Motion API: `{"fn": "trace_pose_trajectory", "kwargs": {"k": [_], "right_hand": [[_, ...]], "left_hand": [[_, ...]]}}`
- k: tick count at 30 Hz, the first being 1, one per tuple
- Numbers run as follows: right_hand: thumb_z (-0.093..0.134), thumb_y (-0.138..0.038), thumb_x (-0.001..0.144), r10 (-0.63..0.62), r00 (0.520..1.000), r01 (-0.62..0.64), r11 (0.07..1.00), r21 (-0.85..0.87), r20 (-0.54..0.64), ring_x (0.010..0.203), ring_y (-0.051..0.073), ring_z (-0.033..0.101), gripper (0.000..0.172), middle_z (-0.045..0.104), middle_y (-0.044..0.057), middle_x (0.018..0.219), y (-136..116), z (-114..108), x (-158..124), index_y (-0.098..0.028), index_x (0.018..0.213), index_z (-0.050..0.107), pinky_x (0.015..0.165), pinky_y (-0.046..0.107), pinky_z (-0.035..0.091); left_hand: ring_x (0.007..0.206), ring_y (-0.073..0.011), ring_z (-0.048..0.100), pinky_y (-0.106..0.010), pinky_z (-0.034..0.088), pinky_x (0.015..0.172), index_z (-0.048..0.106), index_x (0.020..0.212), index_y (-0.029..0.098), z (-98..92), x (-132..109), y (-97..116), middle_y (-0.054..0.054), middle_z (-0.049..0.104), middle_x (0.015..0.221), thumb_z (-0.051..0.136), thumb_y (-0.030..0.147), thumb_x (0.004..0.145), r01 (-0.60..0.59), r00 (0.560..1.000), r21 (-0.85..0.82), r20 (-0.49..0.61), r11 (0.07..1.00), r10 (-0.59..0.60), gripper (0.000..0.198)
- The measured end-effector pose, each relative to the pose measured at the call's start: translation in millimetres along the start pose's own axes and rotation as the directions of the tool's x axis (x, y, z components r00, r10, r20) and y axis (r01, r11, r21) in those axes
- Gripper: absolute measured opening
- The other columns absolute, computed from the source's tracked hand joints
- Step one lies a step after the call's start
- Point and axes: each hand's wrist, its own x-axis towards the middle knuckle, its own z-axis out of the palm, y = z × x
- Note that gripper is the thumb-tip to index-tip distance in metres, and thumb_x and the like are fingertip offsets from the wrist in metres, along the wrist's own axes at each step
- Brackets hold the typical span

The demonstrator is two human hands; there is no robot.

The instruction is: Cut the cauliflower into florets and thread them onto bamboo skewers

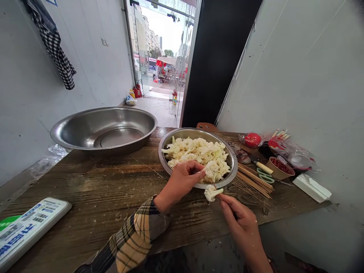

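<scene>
My left hand (186,180) pinches a cauliflower floret over the front rim of a steel bowl (163,155). Heaped in that bowl are many pale cauliflower florets (196,149). My right hand (240,216) is closed on a thin wooden skewer (214,184), just in front of the bowl. One cauliflower floret (211,193) sits on the skewer, close to my right fingertips. The skewer's upper end meets the floret in my left hand; whether it has gone in is hidden.
A large steel basin (122,138) stands at the back left. Loose skewers (254,180), green-handled scissors (265,175), a knife (264,167) and a tub of red contents (280,167) lie right of the bowl. A tissue pack (311,187) and a white package (31,227) are near the sides.
</scene>
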Motion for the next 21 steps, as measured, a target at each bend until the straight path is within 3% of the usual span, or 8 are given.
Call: {"fn": "trace_pose_trajectory", "kwargs": {"k": [6,13,17,21], "right_hand": [[0.052,-0.034,0.088,0.028,1.000,-0.027,0.999,0.034,-0.007,0.087,0.020,0.069,0.027,0.073,0.008,0.100,-1.1,5.8,-0.1,-0.020,0.099,0.072,0.076,0.028,0.055],[0.052,-0.033,0.088,0.019,1.000,-0.018,0.999,0.049,-0.019,0.091,0.020,0.068,0.026,0.073,0.007,0.099,-1.3,9.3,-0.6,-0.020,0.098,0.072,0.076,0.026,0.054],[0.052,-0.035,0.088,0.022,0.998,-0.021,1.000,0.020,-0.060,0.080,0.018,0.068,0.026,0.073,0.007,0.089,-3.3,7.6,2.9,-0.018,0.093,0.072,0.068,0.023,0.053],[0.053,-0.036,0.087,-0.002,0.998,0.003,1.000,0.030,-0.063,0.070,0.015,0.064,0.025,0.070,0.005,0.080,-6.4,6.8,9.1,-0.017,0.089,0.071,0.063,0.021,0.050]], "left_hand": [[0.061,-0.0112,0.051,-0.023,0.038,0.057,0.067,0.074,0.013,-1.1,0.3,-2.0,-0.002,0.063,0.067,0.068,0.032,0.071,-0.020,1.000,0.089,0.021,0.996,0.019,0.019],[0.065,-0.0127,0.053,-0.024,0.040,0.060,0.066,0.075,0.013,0.7,-2.1,0.2,-0.003,0.064,0.070,0.067,0.032,0.072,-0.030,0.999,0.077,0.042,0.997,0.027,0.019],[0.063,-0.0117,0.050,-0.024,0.037,0.059,0.066,0.072,0.013,6.9,-6.7,0.7,-0.002,0.061,0.067,0.065,0.027,0.073,-0.058,0.987,0.131,0.156,0.990,0.037,0.015],[0.074,-0.0144,0.052,-0.025,0.040,0.068,0.066,0.071,0.013,6.9,-7.1,3.3,-0.004,0.061,0.076,0.065,0.026,0.073,-0.177,0.969,0.108,0.194,0.978,0.154,0.013]]}}
